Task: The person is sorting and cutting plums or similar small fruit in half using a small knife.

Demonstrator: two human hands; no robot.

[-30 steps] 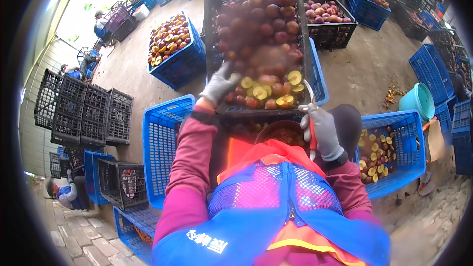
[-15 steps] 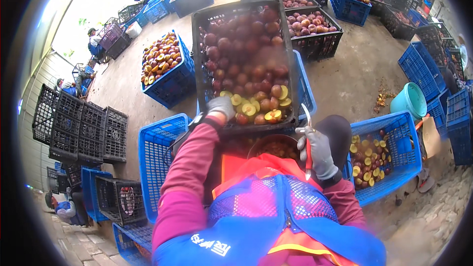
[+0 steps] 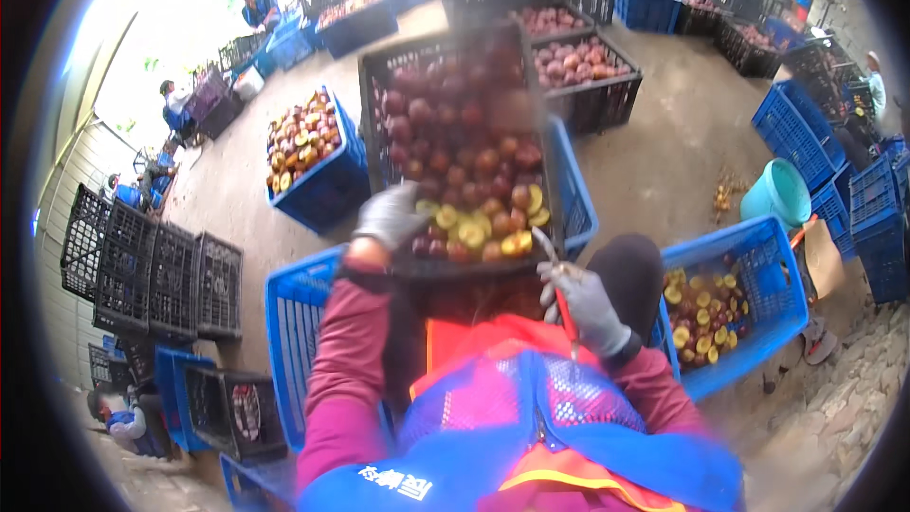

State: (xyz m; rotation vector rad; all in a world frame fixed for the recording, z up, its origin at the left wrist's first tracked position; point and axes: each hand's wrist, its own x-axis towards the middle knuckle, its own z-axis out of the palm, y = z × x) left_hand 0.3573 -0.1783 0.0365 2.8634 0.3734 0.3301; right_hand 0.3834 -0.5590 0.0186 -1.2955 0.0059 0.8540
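Plums [image 3: 441, 166] lie in a black crate [image 3: 474, 270] in the middle of the scene, before the person; most look whole, and halves [image 3: 469, 228] with yellow flesh sit at its near end. From the left, black stacked crates [image 3: 123, 256] stand by the wall. Right of them, farther off, a blue basket [image 3: 327, 194] is heaped with cut fruit [image 3: 301, 137]. A near blue basket [image 3: 303, 351] stands beside the person's left arm. Of the two grey-gloved hands, the left hand [image 3: 391, 215] is at the crate's near left edge, beside the halves; whether its fingers grip anything cannot be told. The right hand [image 3: 590, 308], near the crate's right corner, is closed around a red-handled tool [image 3: 566, 311], its curved metal tip pointing away from the person. Farther right, a blue bin [image 3: 758, 237] contains more halves, and a teal bucket [image 3: 775, 192] stands just beyond it.
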